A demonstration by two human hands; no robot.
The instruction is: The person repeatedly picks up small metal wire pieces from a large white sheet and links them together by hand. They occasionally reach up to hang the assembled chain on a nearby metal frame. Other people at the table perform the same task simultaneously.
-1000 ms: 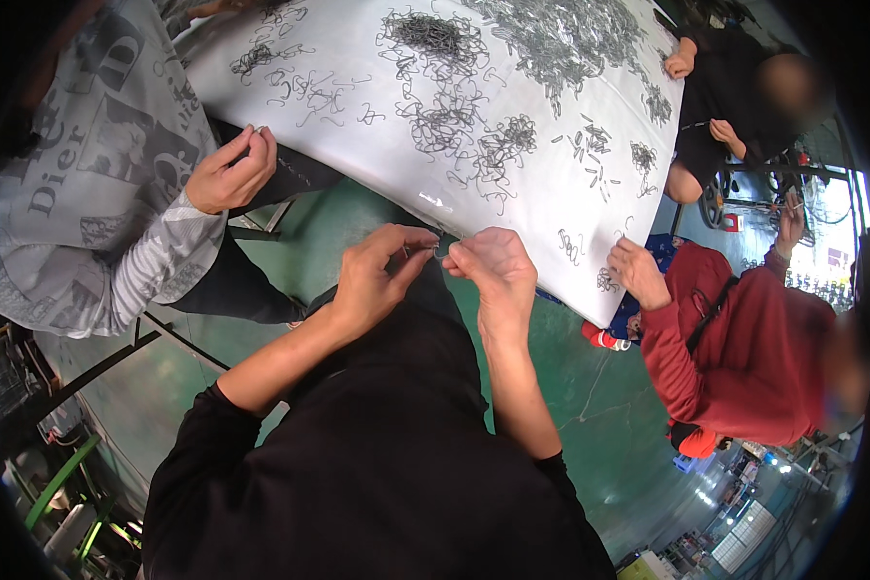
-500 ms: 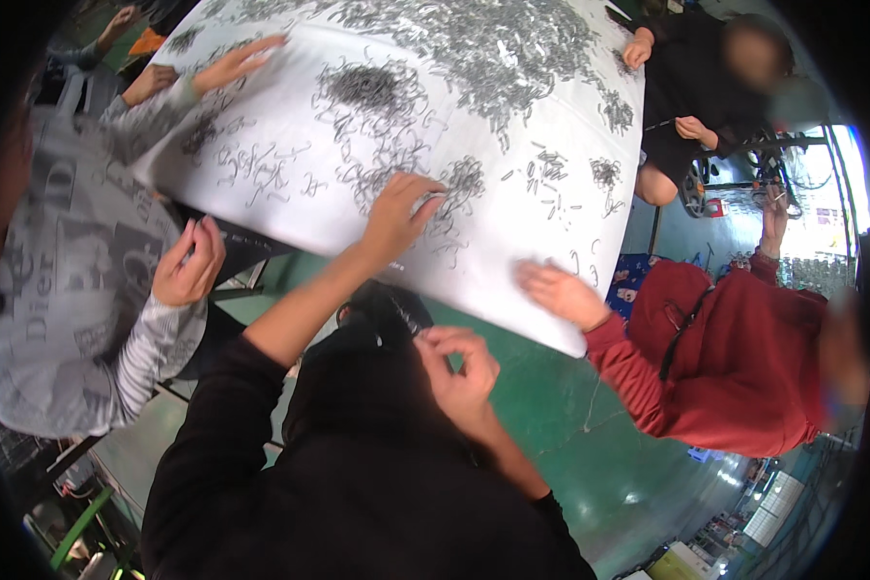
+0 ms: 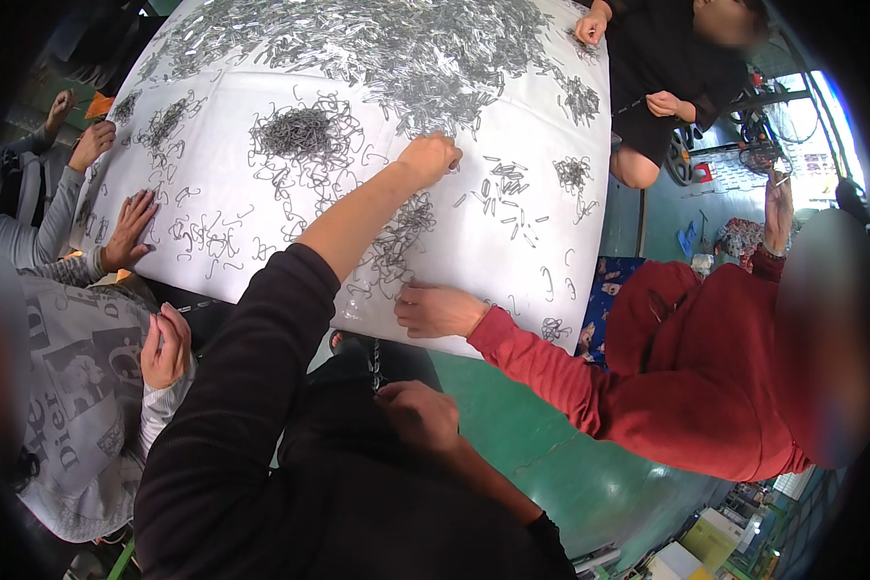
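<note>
My left hand [image 3: 430, 159] reaches over the white table [image 3: 416, 329] to the near edge of a wide heap of small, straight grey strips [image 3: 445, 58]. Its fingers are bent together at the tips; what they hold, if anything, is too small to make out. Low before my body, off the table's near edge, my right hand [image 3: 423, 416] is closed. A thin chain-like strand [image 3: 376, 362] rises from its fingers. Between my left forearm and the red sleeve lies a loose bunch of grey S-shaped hooks [image 3: 396, 242].
A denser hook pile [image 3: 300, 130] lies left of my forearm, loose strips [image 3: 507, 184] to its right. A person in a red top [image 3: 706, 367] lays a hand [image 3: 440, 311] on the table's near edge. Others work at the left [image 3: 130, 227] and far right [image 3: 667, 106].
My left hand has moved farther onto the table, from the hooks to the strips. My right hand is lower. The red-sleeved hand has slid left to the hooks; a left neighbour's hand has drawn back.
</note>
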